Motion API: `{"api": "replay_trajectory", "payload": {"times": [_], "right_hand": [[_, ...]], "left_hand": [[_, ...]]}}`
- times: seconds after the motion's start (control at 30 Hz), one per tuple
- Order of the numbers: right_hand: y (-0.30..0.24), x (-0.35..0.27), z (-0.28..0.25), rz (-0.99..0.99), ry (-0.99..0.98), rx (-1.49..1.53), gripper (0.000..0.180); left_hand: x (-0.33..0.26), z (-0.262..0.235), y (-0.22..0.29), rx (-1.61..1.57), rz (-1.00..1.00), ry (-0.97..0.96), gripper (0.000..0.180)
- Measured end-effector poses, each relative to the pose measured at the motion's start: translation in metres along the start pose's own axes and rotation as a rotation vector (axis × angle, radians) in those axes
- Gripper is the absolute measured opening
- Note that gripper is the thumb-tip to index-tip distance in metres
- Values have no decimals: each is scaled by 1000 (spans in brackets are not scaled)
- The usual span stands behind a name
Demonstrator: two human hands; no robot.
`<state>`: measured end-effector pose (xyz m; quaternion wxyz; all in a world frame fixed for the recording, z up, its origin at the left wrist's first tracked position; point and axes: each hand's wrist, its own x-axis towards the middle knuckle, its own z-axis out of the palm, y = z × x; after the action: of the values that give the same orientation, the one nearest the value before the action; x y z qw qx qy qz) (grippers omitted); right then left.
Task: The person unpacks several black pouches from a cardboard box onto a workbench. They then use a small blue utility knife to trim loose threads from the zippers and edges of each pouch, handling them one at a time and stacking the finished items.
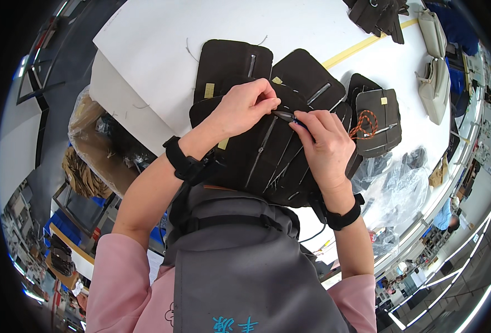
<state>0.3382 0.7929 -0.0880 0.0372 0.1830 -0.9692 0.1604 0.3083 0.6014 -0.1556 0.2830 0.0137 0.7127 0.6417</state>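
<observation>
The dark zippered fabric panel [243, 151] lay on the white table [145, 55]. Remotely, I saw the left hand [245, 106] pinched at its upper edge, contents unclear, the right hand [328, 140] grasping pointed snips [284, 116]; I judged the panel light, pliable, best held by its edge.

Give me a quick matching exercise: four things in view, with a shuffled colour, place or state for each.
1. Pointed snips
2. Braided cord
3. Plastic film beside the stacked pieces
4. Apron

A. Grey, worn at the front
B. Orange and dark, lying in loops
C. Held in the right hand
D. See-through and crumpled

Pairs: 1-C; 2-B; 3-D; 4-A
</observation>
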Motion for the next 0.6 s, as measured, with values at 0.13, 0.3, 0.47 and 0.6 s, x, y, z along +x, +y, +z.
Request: {"api": "replay_trajectory", "payload": {"times": [0.13, 0.3, 0.47, 0.6], "right_hand": [[6, -3, -2, 197, 70, 197, 16], [27, 10, -13, 616, 7, 515, 25], [29, 14, -9, 647, -185, 438, 30], [31, 14, -7, 647, -255, 484, 23]], "left_hand": [[4, -2, 9, -3, 32, 43, 15], [16, 5, 22, 15, 104, 24, 15], [26, 12, 35, 210, 93, -80, 21], [27, 14, 31, 235, 102, -75, 22]]}}
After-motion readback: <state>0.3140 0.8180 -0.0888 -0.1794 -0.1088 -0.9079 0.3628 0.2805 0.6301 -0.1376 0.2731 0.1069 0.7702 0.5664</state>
